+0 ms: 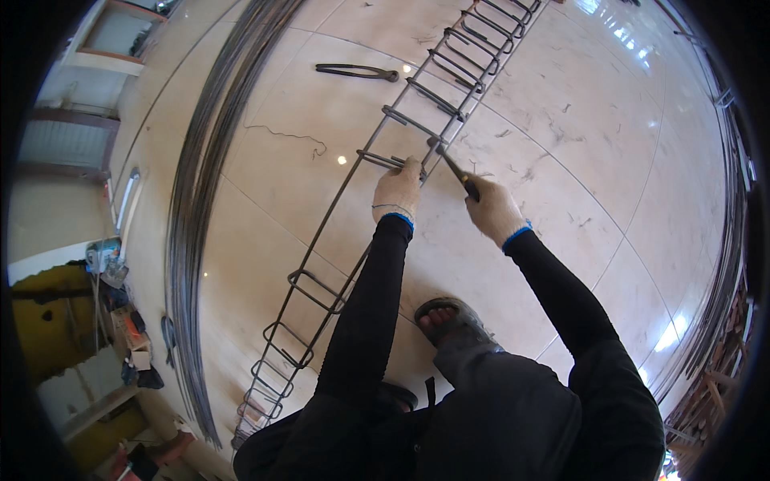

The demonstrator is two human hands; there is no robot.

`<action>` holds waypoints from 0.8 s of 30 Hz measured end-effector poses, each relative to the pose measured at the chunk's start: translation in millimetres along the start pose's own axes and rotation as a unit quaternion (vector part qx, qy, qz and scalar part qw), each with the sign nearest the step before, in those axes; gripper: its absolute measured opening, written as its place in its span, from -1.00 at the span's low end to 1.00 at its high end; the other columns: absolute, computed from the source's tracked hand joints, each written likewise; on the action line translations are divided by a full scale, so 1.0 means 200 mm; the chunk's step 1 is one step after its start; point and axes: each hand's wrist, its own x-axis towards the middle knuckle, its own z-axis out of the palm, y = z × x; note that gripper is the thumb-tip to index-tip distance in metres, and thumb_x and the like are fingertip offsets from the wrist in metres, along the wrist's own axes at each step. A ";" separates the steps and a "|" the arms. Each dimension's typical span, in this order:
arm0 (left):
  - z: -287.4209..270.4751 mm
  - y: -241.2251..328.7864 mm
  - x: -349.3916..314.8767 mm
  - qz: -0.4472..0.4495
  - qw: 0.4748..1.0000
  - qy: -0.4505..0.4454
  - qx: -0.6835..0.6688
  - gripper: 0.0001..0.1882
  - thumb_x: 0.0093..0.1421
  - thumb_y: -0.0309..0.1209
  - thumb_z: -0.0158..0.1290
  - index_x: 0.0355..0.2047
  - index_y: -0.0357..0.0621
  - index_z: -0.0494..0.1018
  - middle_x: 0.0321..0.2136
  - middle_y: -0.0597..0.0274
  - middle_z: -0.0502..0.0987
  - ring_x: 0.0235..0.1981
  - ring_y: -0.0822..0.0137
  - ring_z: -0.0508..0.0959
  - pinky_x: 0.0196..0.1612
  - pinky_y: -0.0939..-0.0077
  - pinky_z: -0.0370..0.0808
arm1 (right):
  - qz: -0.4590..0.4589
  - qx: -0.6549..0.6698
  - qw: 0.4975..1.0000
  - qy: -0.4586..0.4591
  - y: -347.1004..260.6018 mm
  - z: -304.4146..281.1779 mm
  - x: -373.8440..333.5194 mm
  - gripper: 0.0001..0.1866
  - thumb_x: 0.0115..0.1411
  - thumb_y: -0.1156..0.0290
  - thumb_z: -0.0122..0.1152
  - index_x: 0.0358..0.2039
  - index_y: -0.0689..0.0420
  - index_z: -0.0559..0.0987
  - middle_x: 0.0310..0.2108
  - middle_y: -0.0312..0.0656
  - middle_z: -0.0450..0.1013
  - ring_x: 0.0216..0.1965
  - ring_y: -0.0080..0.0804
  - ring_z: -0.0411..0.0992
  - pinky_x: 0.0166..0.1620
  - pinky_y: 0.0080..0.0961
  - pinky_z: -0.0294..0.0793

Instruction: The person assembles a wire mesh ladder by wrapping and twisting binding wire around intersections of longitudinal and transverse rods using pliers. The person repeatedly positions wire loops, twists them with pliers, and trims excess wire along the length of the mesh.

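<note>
A long steel rebar cage (411,123) runs diagonally across the tiled floor, from lower left to upper right, with rectangular stirrups spaced along its bars. My left hand (396,192), in a cream work glove, is closed around a stirrup at the bar on the cage's right side; its fingertips are partly hidden. In my right hand (492,210), also gloved, is a pair of dark pincers (454,167) gripped by the handles. Their head meets the right-hand bar just beyond my left hand. What lies in the jaws is too small to make out.
A second pair of pincers (357,71) lies left of the cage, with a thin bent wire (289,135) nearer me. Long steel rods (196,176) are bundled at the left, and more rods (726,264) line the right. My sandalled foot (449,317) is beside the cage.
</note>
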 end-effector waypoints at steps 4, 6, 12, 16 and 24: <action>0.02 -0.10 0.07 -0.035 0.999 0.018 -0.032 -0.25 0.30 0.20 -0.03 -0.18 -0.40 0.67 -0.18 -0.38 0.68 0.00 -0.31 0.65 0.11 -0.05 0.53 | -0.080 -0.024 0.993 -0.085 0.04 0.07 -0.04 -0.48 0.28 0.53 0.07 0.26 0.05 0.61 -0.15 0.24 0.64 -0.16 0.18 0.65 -0.06 -0.02 0.64; 0.01 -0.09 0.07 -0.036 0.999 -0.005 -0.040 -0.25 0.28 0.18 -0.02 -0.19 -0.43 0.66 -0.20 -0.41 0.68 -0.01 -0.32 0.66 0.10 -0.05 0.54 | -0.064 -0.008 0.998 -0.023 0.02 0.04 -0.01 -0.47 0.29 0.52 0.06 0.27 0.03 0.61 -0.14 0.22 0.64 -0.16 0.20 0.65 -0.04 -0.02 0.65; -0.06 -0.14 0.05 -0.046 0.999 -0.020 0.013 -0.22 0.28 0.21 -0.02 -0.21 -0.46 0.65 -0.24 -0.37 0.69 -0.05 -0.31 0.67 0.07 -0.04 0.56 | -0.014 0.018 0.991 -0.129 -0.05 0.07 -0.07 -0.45 0.27 0.55 0.16 0.29 0.03 0.59 -0.17 0.27 0.62 -0.13 0.25 0.62 -0.04 -0.01 0.61; -0.15 -0.06 -0.08 -0.056 0.993 -0.038 0.098 -0.23 0.30 0.21 -0.02 -0.22 -0.44 0.66 -0.20 -0.38 0.69 -0.03 -0.31 0.67 0.06 -0.04 0.55 | 0.016 -0.008 0.999 -0.043 -0.07 0.05 -0.10 -0.44 0.29 0.54 0.12 0.31 0.02 0.58 -0.14 0.23 0.63 -0.10 0.20 0.63 -0.02 0.02 0.61; -0.08 -0.13 -0.10 -0.033 0.998 0.034 0.035 -0.32 0.33 0.11 -0.02 -0.20 -0.42 0.65 -0.17 -0.41 0.68 0.00 -0.37 0.64 0.13 -0.08 0.52 | -0.039 -0.037 0.997 -0.050 -0.01 0.13 -0.12 -0.45 0.27 0.54 0.13 0.28 0.01 0.59 -0.09 0.23 0.63 -0.04 0.22 0.61 0.04 0.01 0.60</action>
